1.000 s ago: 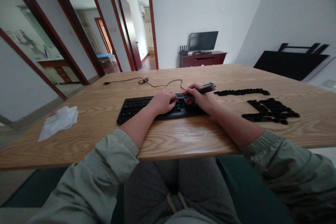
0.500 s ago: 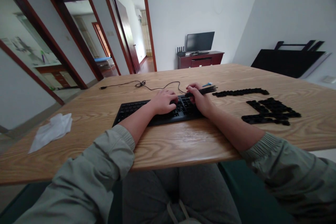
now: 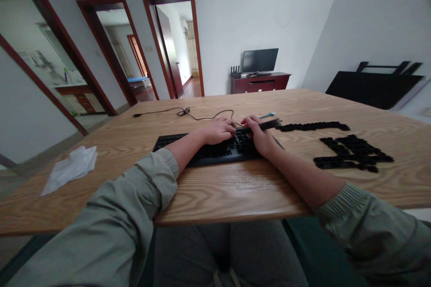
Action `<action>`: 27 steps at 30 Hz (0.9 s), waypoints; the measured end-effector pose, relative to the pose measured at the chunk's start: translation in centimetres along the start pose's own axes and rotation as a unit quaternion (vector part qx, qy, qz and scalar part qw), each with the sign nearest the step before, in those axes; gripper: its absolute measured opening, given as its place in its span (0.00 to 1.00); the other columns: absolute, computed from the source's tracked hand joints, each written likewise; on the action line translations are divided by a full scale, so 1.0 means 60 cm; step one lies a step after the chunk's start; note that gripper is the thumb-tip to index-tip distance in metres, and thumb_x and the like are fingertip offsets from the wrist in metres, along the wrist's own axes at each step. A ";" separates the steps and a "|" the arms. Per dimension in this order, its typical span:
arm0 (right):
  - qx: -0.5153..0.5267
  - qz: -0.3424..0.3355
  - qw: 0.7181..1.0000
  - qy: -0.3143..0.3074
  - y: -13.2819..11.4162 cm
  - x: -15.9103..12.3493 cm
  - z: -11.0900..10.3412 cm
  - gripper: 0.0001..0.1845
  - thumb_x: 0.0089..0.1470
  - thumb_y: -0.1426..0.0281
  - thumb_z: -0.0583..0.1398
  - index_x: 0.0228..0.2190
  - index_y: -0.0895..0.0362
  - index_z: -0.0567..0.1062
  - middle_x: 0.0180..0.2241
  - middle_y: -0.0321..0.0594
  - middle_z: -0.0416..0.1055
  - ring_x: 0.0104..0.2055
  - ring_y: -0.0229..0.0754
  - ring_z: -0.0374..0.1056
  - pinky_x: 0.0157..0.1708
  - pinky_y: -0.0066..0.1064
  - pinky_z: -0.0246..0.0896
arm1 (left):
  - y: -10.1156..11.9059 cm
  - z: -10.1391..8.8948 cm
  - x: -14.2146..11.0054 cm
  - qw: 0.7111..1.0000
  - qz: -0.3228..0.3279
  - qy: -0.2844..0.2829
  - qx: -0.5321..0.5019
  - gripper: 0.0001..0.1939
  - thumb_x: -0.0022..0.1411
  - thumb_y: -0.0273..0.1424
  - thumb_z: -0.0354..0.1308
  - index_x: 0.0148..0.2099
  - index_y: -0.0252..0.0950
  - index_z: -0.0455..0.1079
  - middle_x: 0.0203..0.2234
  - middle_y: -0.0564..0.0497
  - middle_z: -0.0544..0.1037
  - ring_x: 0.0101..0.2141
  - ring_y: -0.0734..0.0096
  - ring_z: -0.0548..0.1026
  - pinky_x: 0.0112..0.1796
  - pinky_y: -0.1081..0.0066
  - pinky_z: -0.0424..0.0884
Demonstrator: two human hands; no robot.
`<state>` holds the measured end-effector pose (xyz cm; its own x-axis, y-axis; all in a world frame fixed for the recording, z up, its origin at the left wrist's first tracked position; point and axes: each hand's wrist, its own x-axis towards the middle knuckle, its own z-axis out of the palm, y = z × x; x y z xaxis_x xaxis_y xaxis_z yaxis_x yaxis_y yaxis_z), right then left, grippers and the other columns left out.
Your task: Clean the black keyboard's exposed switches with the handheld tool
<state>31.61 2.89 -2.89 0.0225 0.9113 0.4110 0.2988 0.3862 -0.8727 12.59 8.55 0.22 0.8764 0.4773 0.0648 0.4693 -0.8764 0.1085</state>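
Observation:
My left hand rests on the right part of a black computer keyboard, its fingertips hidden among the keys. Right beside it, my right hand is closed on a long black strip, which sticks out to the right over the keyboard's far corner. The strip's exact kind is too small to tell. Beyond the keyboard, loose black keycaps lie in a long row and a heap on the wooden table. A small blue item lies just past my right hand.
A thin black cable curls behind the keyboard. A crumpled white tissue lies at the table's left. Past the far edge stand a monitor on a red-brown cabinet and a dark folded table against the wall.
My left hand has slid right along the keyboard, closer to my right hand. The strip now lies flatter. The whole view has tilted, so the table sits lower in the picture.

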 end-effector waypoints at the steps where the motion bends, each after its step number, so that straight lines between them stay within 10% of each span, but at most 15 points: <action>1: -0.004 -0.007 1.000 0.003 0.001 0.000 0.000 0.21 0.57 0.50 0.50 0.28 0.54 0.69 0.30 0.39 0.67 0.36 0.43 0.63 0.37 0.34 0.60 | -0.003 0.001 0.002 1.000 0.005 0.000 -0.005 0.16 0.62 0.32 0.46 0.35 0.37 0.75 0.52 0.46 0.74 0.54 0.58 0.66 0.57 0.58 0.57; 27: -0.072 -0.062 0.992 -0.079 -0.004 -0.003 0.002 0.15 0.54 0.59 0.55 0.22 0.55 0.69 0.23 0.37 0.68 0.29 0.40 0.63 0.31 0.33 0.58 | -0.012 0.013 0.015 0.999 -0.006 0.004 -0.048 0.18 0.60 0.28 0.47 0.40 0.39 0.79 0.50 0.50 0.76 0.51 0.62 0.69 0.59 0.63 0.56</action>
<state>31.40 2.67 -2.79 -0.1685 0.8737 0.4564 0.4229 0.4823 -0.7672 13.10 9.58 -0.56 0.8695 0.4887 0.0718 0.4668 -0.8605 0.2041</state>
